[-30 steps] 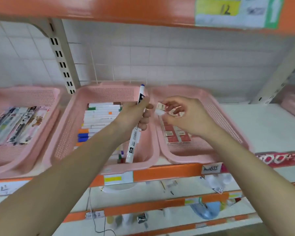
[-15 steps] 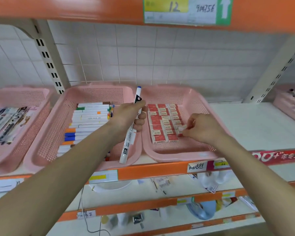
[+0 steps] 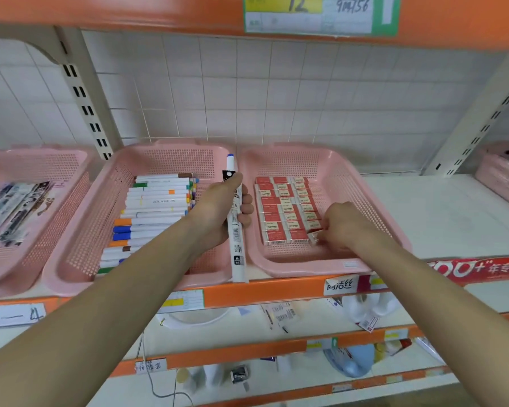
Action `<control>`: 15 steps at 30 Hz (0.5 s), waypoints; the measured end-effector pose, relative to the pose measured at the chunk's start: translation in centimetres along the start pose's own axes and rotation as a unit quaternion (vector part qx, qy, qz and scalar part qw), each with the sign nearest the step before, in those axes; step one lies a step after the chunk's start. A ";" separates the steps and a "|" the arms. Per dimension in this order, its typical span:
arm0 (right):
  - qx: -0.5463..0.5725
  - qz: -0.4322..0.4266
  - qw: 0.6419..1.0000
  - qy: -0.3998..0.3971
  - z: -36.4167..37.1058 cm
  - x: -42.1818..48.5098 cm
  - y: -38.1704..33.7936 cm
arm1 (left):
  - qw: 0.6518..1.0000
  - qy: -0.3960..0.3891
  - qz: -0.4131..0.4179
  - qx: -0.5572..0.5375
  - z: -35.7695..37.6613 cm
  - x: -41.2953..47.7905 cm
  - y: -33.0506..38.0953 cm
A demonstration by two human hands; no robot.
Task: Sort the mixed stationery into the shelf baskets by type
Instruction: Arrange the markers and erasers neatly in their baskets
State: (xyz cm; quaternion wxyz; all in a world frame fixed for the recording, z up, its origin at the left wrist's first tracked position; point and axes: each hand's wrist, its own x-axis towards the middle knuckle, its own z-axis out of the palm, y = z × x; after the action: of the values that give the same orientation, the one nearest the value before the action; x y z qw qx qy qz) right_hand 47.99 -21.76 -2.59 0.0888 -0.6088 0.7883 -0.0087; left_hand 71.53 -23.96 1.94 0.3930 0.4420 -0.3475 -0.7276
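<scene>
My left hand (image 3: 219, 208) grips a long white marker (image 3: 236, 251) with a blue cap, held upright over the gap between two pink baskets. The middle basket (image 3: 71, 254) holds rows of white markers (image 3: 156, 201) with coloured ends. In the right basket (image 3: 362, 183) lie neat rows of red and white erasers (image 3: 285, 210). My right hand (image 3: 340, 226) is low inside that basket and pinches a small eraser (image 3: 314, 238) at the front right corner of the rows.
A third pink basket (image 3: 0, 254) at the left holds flat packaged stationery (image 3: 15, 210). Another pink basket (image 3: 503, 177) sits at the far right on the white shelf (image 3: 441, 212). An orange shelf edge runs overhead; lower shelves hold bottles and tags.
My right hand moved from up near my left hand down into the right basket, bringing the small eraser to the front of the rows. My left hand kept the marker upright.
</scene>
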 end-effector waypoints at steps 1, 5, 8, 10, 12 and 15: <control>-0.012 -0.006 1.000 -0.009 0.0 0.0 -0.1 | 1.000 0.001 0.000 -0.003 0.0 -0.1 0.0; -0.029 -0.018 0.994 -0.101 -0.6 0.0 0.1 | 1.000 -0.005 0.002 -0.008 -0.3 -0.6 0.0; -0.037 -0.010 0.986 -0.162 -1.2 -0.2 0.4 | 1.000 -0.002 0.013 -0.012 -0.6 -1.0 0.2; -0.039 -0.006 0.988 -0.152 -1.2 -0.1 0.3 | 1.000 0.008 0.027 -0.008 -0.9 -1.2 0.4; -0.019 -0.006 0.993 -0.115 -0.8 0.0 -0.1 | 0.999 0.023 0.044 0.017 -1.2 -1.4 0.4; 0.008 -0.004 0.996 -0.089 -0.8 -0.3 -0.4 | 0.994 0.058 0.067 0.063 -1.8 -1.4 0.4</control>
State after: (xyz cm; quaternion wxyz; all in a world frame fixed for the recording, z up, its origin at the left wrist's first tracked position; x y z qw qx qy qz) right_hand 48.30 -21.62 -1.75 0.1637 -0.6099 0.7744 0.0393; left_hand 73.65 -23.23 2.13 0.4320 0.4833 -0.3982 -0.6491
